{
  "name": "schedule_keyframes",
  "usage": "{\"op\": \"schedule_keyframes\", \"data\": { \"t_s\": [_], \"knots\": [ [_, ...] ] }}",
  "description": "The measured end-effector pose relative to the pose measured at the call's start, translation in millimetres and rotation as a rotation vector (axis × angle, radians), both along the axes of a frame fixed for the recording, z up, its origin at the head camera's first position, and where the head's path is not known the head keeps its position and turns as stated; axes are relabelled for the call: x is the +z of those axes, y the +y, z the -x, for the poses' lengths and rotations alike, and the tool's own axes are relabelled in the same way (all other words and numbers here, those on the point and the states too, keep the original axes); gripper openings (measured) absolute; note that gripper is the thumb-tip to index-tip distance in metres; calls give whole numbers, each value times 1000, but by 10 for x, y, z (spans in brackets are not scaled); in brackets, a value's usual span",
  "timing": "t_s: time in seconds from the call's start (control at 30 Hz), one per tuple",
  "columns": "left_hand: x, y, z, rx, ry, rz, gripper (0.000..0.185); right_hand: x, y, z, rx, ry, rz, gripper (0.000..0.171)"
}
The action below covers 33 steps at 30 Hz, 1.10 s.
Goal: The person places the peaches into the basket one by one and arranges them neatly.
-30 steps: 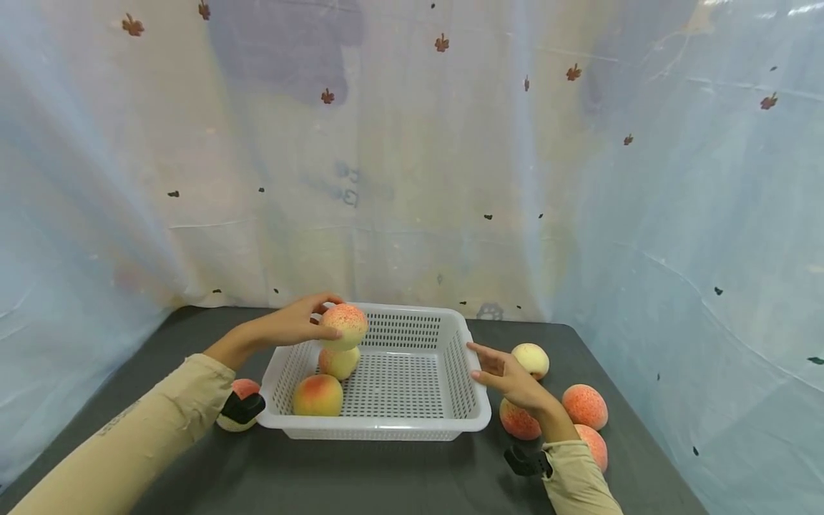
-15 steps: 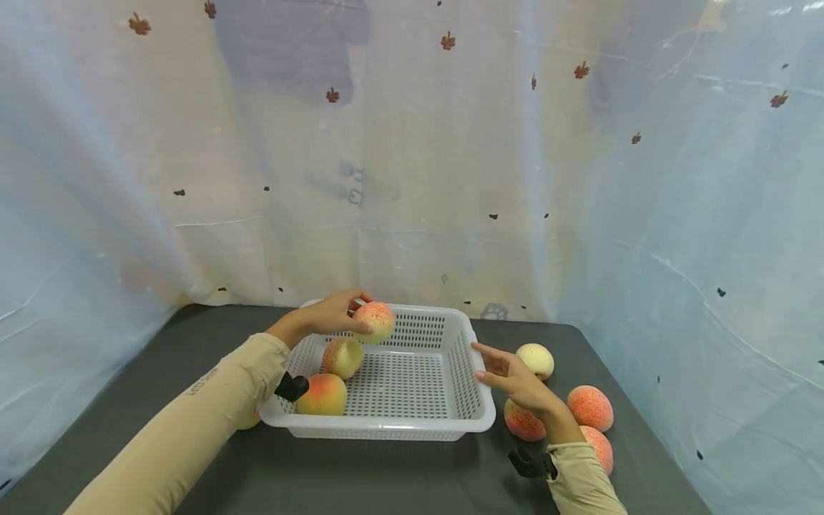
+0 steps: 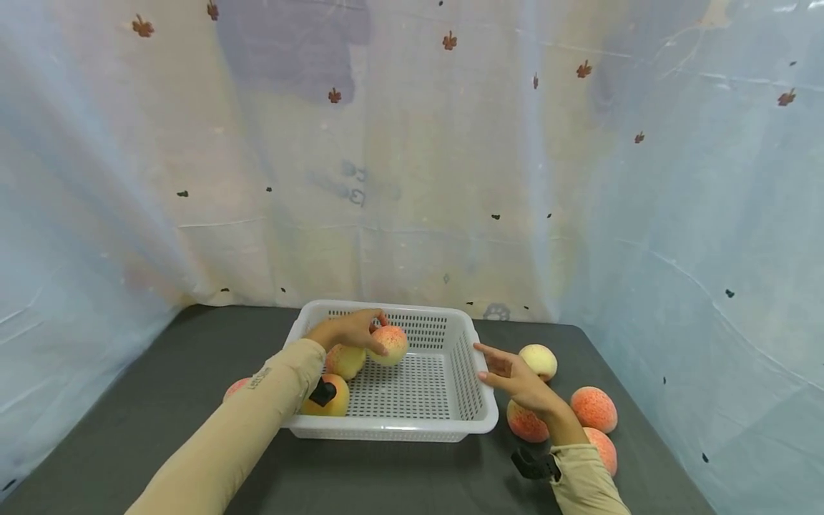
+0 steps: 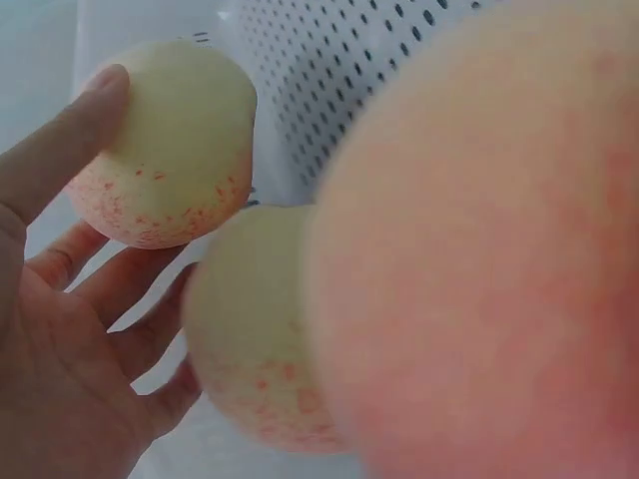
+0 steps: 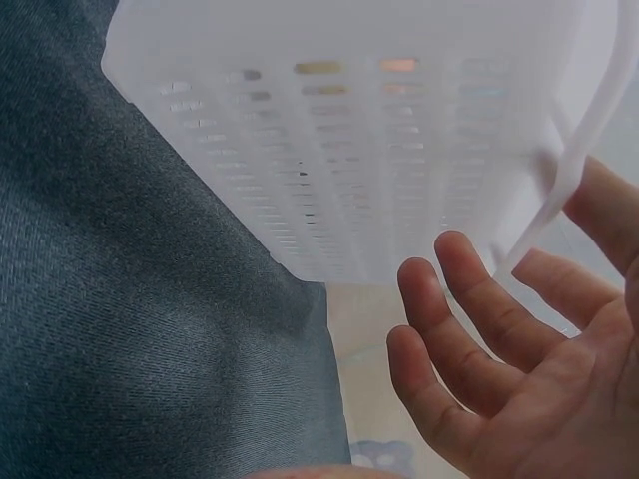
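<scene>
Inside the basket (image 3: 473, 418), the left hand (image 3: 344, 330) gripped a round peach (image 3: 388, 344), red speckles downward in wrist view (image 4: 165, 160); the right hand (image 3: 515, 379) lay open, fingers (image 5: 479, 319) beside the wall.

A dark grey surface (image 3: 161, 400) sits enclosed on three sides by a pale, translucent curtain (image 3: 412, 179), scattered with small reddish-brown leaf motifs and tiny dark specks. Soft, diffuse light glows through the fabric.

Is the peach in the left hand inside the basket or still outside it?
Inside: the left hand holds the peach below the basket rim, over its floor.
</scene>
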State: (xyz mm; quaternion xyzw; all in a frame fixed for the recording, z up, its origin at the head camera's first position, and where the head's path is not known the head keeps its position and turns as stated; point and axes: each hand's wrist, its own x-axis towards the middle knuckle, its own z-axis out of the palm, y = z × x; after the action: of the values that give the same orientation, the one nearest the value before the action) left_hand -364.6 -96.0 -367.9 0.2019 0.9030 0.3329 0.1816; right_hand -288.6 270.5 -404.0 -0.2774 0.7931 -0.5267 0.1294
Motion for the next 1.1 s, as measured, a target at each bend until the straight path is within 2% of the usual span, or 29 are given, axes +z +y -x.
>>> {"op": "schedule_keyframes", "data": {
  "t_s": [0.33,0.47,0.63,0.73,0.9,1.1],
  "knots": [
    [-92,59,-11,10,4,86,50,24,-2,-13,-6,-36,10,71],
    [-83,56,-11,29,-9,128,51,17,-4,-13,1,-31,17,71],
    [1,7,-28,3,-20,135,49,9,-10,-11,-4,-19,10,70],
    [97,-29,-54,-33,15,99,48,8,-9,-11,-3,-12,5,70],
    [257,-120,-91,-48,69,17,49,12,0,-9,-4,2,3,70],
    [331,-257,-102,-50,100,14,51,13,5,-17,-1,1,-10,70]
  ]
}}
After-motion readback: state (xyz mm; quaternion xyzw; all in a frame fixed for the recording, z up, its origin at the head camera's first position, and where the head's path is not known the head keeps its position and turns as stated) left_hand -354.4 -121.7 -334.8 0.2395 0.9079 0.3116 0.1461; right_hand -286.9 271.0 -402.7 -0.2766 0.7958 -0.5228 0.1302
